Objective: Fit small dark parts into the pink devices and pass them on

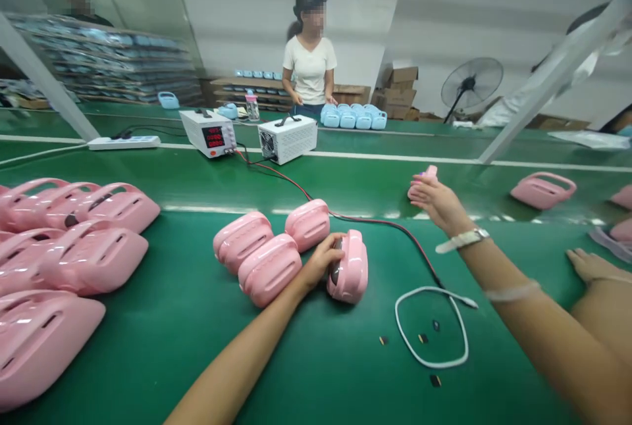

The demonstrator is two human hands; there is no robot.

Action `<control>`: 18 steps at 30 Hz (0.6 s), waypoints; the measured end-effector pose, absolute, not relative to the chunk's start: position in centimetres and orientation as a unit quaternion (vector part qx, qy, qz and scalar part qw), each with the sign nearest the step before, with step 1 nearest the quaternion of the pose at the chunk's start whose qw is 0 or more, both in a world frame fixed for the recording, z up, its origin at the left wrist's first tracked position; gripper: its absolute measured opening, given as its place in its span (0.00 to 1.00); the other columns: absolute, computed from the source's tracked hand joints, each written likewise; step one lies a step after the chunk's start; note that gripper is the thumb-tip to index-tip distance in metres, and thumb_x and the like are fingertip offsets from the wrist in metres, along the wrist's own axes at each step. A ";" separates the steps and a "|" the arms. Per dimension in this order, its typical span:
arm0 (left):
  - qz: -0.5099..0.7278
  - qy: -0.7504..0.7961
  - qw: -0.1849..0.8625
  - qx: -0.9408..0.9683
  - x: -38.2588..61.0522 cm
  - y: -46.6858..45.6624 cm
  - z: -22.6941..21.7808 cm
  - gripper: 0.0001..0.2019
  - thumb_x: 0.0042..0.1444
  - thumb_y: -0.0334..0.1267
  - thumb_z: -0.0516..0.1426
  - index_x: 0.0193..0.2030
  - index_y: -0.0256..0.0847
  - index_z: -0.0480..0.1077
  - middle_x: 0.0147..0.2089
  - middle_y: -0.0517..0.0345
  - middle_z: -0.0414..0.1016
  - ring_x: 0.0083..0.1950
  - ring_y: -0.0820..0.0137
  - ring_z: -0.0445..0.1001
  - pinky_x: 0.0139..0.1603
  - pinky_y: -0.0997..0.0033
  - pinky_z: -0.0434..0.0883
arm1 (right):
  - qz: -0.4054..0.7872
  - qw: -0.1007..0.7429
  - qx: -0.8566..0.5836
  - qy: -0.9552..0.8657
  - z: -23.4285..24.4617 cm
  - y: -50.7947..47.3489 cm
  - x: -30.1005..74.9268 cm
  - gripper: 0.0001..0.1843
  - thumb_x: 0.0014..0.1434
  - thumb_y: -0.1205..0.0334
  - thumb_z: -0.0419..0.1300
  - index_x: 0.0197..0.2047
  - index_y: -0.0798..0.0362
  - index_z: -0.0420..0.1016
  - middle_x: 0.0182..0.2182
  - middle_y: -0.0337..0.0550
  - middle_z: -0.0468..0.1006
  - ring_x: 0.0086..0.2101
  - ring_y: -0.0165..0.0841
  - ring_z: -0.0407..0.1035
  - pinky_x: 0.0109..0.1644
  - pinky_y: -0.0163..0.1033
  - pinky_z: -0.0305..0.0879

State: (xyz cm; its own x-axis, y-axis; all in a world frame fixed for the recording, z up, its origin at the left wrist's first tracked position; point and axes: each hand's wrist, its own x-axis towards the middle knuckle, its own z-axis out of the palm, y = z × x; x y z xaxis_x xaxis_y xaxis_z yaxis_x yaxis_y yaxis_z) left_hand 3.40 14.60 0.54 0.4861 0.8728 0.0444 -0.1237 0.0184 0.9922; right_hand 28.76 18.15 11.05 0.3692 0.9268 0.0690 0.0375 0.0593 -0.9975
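Note:
My left hand [323, 257] is closed around the near-left side of a pink portable speaker [354, 267], which stands upright on the green table with its dark front turned to the left. My right hand [437, 202] reaches forward over the green surface, fingers stretched out against another pink speaker [430, 172]. The hand covers much of that one, and the thumb is hidden. Left of my left hand are three more pink speakers, one [269, 270] beside my wrist. A white cable [432, 366] lies looped below my right forearm, with several small black cards [435, 381] in and around it.
Rows of pink speakers [93, 257] fill the left side. Another pink speaker [543, 189] lies at right, near another person's hand [592, 266]. Ahead are two white power units [208, 132] and a red-black lead [395, 222]. A co-worker [310, 63] stands opposite, behind blue speakers [353, 117].

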 end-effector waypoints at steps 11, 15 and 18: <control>0.241 0.284 0.749 0.548 2.3 8.3 2.5 0.16 0.43 0.34 0.60 0.42 0.41 0.73 0.41 0.60 0.74 0.41 0.67 0.69 0.39 0.73 0.64 | 0.653 0.469 -0.400 -0.440 2.2 -0.3 21.2 0.32 0.49 0.61 0.72 0.57 0.40 0.71 0.63 0.40 0.67 0.63 0.39 0.59 0.65 0.47 0.58; 0.238 0.306 0.753 0.532 2.3 7.5 2.8 0.20 0.42 0.40 0.64 0.45 0.40 0.72 0.41 0.58 0.74 0.39 0.67 0.70 0.37 0.73 0.65 | 0.661 0.513 -0.379 -0.396 1.5 -1.1 19.8 0.34 0.50 0.64 0.72 0.58 0.39 0.68 0.64 0.38 0.66 0.64 0.37 0.57 0.66 0.43 0.57; 0.257 0.322 0.740 0.532 2.2 7.2 2.7 0.20 0.43 0.41 0.65 0.44 0.40 0.72 0.42 0.58 0.74 0.40 0.67 0.70 0.38 0.72 0.65 | 0.674 0.525 -0.355 -0.380 1.1 -1.1 19.1 0.34 0.51 0.65 0.71 0.59 0.38 0.68 0.64 0.36 0.66 0.63 0.38 0.57 0.65 0.43 0.57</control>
